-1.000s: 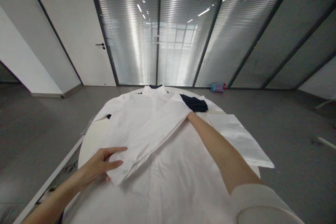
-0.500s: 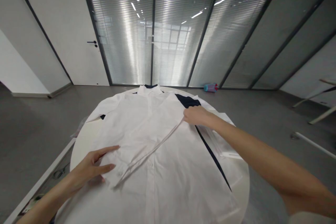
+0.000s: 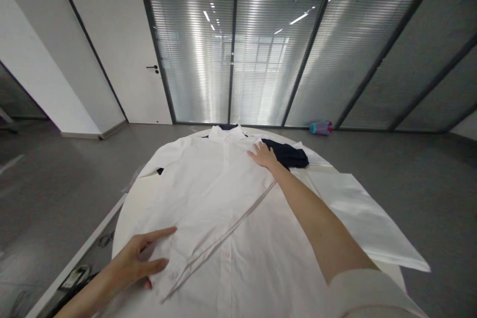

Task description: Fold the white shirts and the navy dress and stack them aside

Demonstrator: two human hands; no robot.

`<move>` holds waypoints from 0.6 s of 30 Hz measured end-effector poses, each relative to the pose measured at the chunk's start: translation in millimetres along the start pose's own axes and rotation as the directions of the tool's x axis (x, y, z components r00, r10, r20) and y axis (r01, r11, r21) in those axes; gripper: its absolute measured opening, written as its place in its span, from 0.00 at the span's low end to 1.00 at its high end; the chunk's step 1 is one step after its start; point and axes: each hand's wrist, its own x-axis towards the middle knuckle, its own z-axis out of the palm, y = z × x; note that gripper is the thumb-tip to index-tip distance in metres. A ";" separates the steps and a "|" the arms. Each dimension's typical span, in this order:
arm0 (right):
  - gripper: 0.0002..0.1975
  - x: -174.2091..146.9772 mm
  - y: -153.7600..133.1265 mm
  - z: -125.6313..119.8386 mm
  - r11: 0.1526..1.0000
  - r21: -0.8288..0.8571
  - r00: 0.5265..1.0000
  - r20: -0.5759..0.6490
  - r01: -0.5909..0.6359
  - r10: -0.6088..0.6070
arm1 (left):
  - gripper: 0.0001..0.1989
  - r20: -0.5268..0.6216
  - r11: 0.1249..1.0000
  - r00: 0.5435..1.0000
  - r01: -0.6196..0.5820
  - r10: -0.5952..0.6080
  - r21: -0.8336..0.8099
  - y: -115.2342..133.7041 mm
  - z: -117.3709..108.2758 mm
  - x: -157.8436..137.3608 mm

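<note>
A white button-front shirt (image 3: 219, 184) lies spread over a round table, its collar at the far side. A narrow strip of doubled fabric (image 3: 231, 231) runs diagonally across its front, down to a buttoned end at lower left. My right hand (image 3: 264, 155) rests flat with fingers spread on the upper right of the shirt, beside a dark navy part (image 3: 288, 154). At the lower left edge, my left hand (image 3: 143, 256) has thumb and forefinger apart, touching or just over the cloth. Its other fingers are partly hidden. A white sleeve-like piece (image 3: 367, 221) extends right, past the table edge.
The pale tabletop (image 3: 128, 208) shows at the left. Below it is a white frame bar (image 3: 80, 253) with cables and small items. A blue and red object (image 3: 320, 127) lies on the floor by the glass partition (image 3: 257, 59). A door (image 3: 149, 94) stands at back left.
My right hand has opened and flattened on the shirt, where it was closed on fabric. The white piece on the right now lies spread outward. The view has turned right-to-left; my left hand keeps its pose.
</note>
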 end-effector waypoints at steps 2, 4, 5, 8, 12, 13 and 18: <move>0.40 2.1 4.0 4.5 1.000 0.001 1.000 -0.013 0.006 -0.006 | 0.26 -0.022 0.967 0.989 -0.135 0.143 0.215 7.6 -3.7 -1.9; 0.40 2.3 4.4 4.3 1.000 -0.012 0.999 -0.037 0.015 -0.016 | 0.21 -0.107 0.847 0.933 -0.259 0.344 0.465 23.1 -3.5 -2.4; 0.40 1.8 3.2 3.8 1.000 -0.021 0.998 -0.052 0.021 -0.022 | 0.20 -0.136 0.765 0.883 -0.301 0.449 0.569 32.1 -0.6 -1.8; 0.39 -2.2 -3.4 4.7 0.996 -0.055 0.992 -0.104 0.066 -0.071 | 0.23 -0.016 0.535 0.754 -0.450 0.656 0.716 55.1 19.4 2.4; 0.36 -9.9 -10.1 13.6 0.992 -0.080 0.989 -0.095 0.101 -0.109 | 0.32 0.346 0.430 0.739 -0.636 0.577 0.641 65.0 42.9 10.7; 0.36 -11.5 -10.6 15.9 0.992 -0.079 0.990 -0.092 0.098 -0.106 | 0.31 0.381 0.463 0.750 -0.644 0.542 0.609 63.9 40.3 14.7; 0.33 -14.4 -10.1 20.4 0.991 -0.083 0.983 -0.148 0.100 -0.112 | 0.25 -0.222 0.851 0.873 -0.317 0.434 0.418 38.3 -39.4 59.8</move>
